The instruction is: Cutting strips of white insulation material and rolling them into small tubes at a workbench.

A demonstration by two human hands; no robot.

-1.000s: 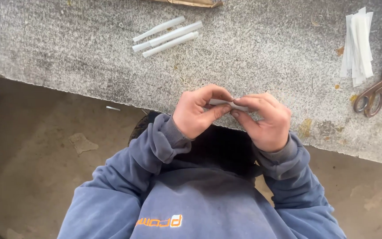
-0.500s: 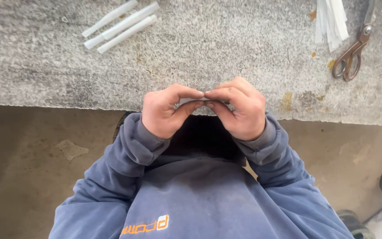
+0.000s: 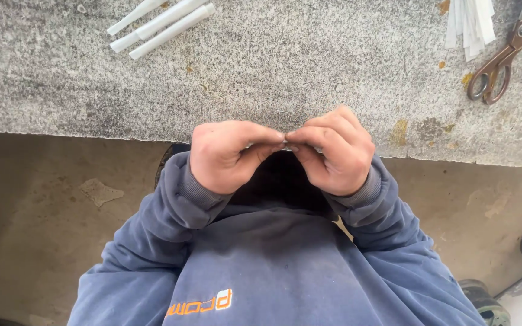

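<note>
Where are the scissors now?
In the head view the scissors lie at the top right on the stone slab, just right of the white strips.

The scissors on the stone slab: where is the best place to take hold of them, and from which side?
Probably by the two handle loops of the scissors: they lie flat on the stone slab, loops turned toward the person, blades pointing away. Coming from the near edge with the right hand, the closer one, meets the loops first.

My left hand (image 3: 228, 157) and right hand (image 3: 333, 154) are raised together, fingers curled, fingertips pinched and touching.
</note>
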